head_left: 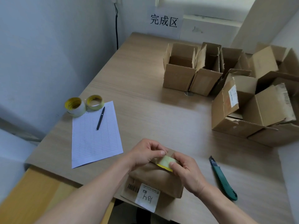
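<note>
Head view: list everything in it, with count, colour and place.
held tape roll: one, pale yellow, over small box
small box: one, brown, near edge
spare tape rolls: two, yellow-cored, left
sheet: one, white, left
pen: one, black, on sheet
knife: one, green, right
open boxes: several, brown, far right
sign: one, white, wall
left grip: one, bare, pinches held tape roll
right grip: one, bare, holds held tape roll

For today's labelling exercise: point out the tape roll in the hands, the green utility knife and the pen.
tape roll (165, 161), head view, its pale outer winding.
utility knife (223, 181), head view, middle of green handle.
pen (100, 118), head view, mid barrel.
</note>
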{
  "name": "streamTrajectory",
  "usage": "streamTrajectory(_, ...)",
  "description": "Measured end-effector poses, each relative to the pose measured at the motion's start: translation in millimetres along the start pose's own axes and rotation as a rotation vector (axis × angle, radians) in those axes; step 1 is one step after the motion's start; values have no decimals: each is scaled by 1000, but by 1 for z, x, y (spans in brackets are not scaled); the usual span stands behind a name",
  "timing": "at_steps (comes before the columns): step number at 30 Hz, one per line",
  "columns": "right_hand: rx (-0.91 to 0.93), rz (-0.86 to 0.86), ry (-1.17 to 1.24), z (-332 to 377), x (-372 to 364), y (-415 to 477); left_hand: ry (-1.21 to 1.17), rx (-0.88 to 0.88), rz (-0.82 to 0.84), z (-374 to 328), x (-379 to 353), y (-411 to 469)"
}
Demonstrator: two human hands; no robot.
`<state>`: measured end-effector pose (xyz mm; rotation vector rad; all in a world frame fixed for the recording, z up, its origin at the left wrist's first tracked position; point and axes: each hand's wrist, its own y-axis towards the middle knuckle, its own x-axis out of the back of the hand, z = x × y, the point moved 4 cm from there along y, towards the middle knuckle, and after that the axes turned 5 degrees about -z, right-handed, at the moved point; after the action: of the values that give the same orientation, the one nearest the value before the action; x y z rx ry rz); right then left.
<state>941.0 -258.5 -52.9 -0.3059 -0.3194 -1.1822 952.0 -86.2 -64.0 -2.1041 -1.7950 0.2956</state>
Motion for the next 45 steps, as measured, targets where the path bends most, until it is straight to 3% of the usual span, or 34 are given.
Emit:
streamTrajectory(31, 75, -11, -79, 8, -10, 2, 34, 116, 69, -3, -2, 1)
streamTrajectory(35, 40, -16, -103, 6, -9, 1, 0, 69, -59, -2, 0, -1)
streamTrajectory(38, -17, -13, -213, -6, -12, -1, -70, 45, -245, -4, 4, -3)
streamTrajectory(42, -100, -302, -249, -28, 5, -17, -319, 102, -649, 7, 60, -8)
streamTrajectory(45, -112, -338, -271, -33, 6, -18, -98, 49, -675, 6, 89, -22)
